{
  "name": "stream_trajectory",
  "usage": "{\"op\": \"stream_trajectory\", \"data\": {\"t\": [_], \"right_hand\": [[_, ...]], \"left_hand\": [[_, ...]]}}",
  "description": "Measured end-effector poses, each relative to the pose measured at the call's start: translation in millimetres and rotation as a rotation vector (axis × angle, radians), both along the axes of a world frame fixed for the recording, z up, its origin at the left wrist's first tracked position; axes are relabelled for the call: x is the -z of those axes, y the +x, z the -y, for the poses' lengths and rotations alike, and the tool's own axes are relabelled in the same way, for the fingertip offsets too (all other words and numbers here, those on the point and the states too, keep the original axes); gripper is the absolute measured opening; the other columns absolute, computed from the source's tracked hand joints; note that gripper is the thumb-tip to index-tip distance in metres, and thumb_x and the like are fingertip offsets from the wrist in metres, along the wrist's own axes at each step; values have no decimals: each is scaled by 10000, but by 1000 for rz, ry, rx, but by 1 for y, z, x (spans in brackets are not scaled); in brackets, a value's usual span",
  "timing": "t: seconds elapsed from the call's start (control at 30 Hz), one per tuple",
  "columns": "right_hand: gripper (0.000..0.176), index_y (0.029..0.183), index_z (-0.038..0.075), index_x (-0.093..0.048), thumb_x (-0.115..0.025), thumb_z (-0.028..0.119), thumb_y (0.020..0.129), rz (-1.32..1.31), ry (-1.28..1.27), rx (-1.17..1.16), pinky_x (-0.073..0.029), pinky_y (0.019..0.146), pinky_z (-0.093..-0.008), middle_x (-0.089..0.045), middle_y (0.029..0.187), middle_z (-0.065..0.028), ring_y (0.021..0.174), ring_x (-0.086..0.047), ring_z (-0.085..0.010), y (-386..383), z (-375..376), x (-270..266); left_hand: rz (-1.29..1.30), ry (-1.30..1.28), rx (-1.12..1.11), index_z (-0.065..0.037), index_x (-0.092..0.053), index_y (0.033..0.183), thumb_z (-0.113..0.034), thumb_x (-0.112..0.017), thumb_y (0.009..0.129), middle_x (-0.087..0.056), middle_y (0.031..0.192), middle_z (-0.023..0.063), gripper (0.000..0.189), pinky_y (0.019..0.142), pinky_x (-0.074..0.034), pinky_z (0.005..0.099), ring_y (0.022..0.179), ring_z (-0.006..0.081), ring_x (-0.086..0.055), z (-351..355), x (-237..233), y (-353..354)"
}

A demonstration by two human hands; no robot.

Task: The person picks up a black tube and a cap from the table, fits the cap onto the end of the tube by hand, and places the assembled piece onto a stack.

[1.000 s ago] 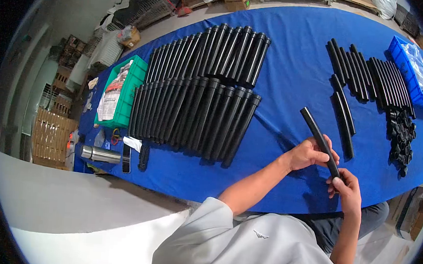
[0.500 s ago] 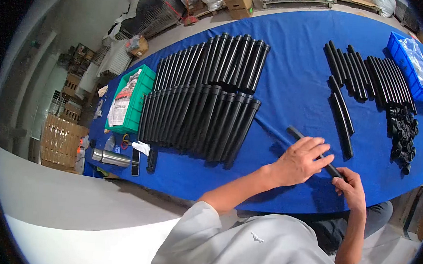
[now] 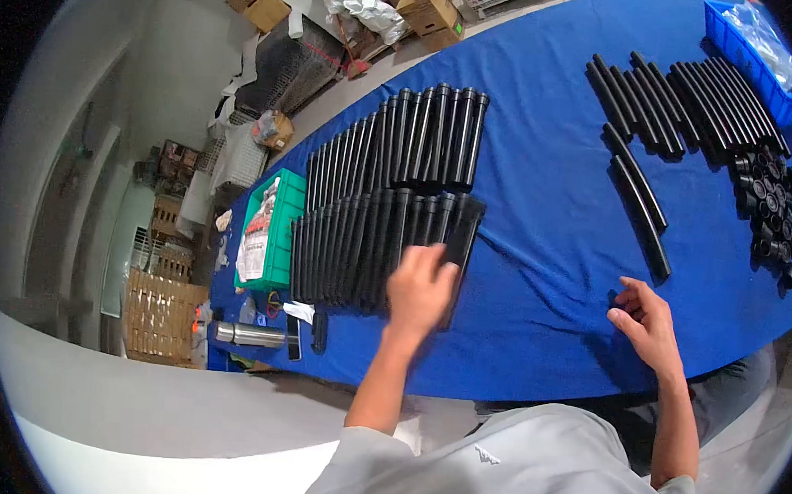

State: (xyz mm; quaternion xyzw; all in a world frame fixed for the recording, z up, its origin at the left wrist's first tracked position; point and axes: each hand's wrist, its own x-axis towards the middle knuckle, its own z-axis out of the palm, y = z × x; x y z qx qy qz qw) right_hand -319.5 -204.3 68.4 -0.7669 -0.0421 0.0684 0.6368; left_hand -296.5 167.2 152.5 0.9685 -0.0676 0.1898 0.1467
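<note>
My left hand (image 3: 419, 290) reaches over the right end of the front row of black tubes (image 3: 345, 253). Its thumb and fingers close around a dark tube (image 3: 464, 233) that lies along that end; part of it is hidden by the hand. Over the blue cloth on the right hovers my right hand (image 3: 649, 329), fingers loosely bent and apart, with nothing in it. Behind the front row stretches a second row of capped black tubes (image 3: 436, 135). Two loose tubes (image 3: 640, 204) lie beyond my right hand.
More black tubes (image 3: 718, 104) and a heap of black caps (image 3: 768, 209) lie at the right, near a blue crate (image 3: 778, 99). At the left are a green crate (image 3: 284, 239), a steel flask (image 3: 252, 335) and a phone (image 3: 294, 339).
My left hand has swung left to the front tube row with the tube. My right hand has let go of the tube and its fingers have parted. The view has shifted.
</note>
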Motion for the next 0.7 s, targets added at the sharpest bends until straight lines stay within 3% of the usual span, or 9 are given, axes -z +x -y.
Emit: {"op": "stream_trajectory", "data": {"t": [0.1,0.23,0.7], "right_hand": [[444,1269,-15,-606,-742,161,885,35,25,28,-524,686,-288,-695,979,-113,791,-651,-154,-2,0,18],[384,1241,-21,-621,-724,139,907,68,32,46,-530,687,-295,-691,944,-108,778,-652,-158,-4,4,18],[308,1174,-21,-654,-721,109,903,159,-49,57,-540,693,-309,-687,904,-121,786,-676,-186,-4,3,14]], "left_hand": [[-27,180,-250,-4,-690,1155,-253,-687,897,-661,1058,174,358,823,-539,481,945,392,-674,-51,14,16],[-78,245,-340,6,-687,1167,-264,-679,906,-660,1066,184,375,835,-537,493,951,403,-670,-68,26,33],[-127,327,-362,18,-653,1190,-216,-684,904,-633,1100,197,370,861,-540,492,1031,396,-644,-68,38,52]]}}
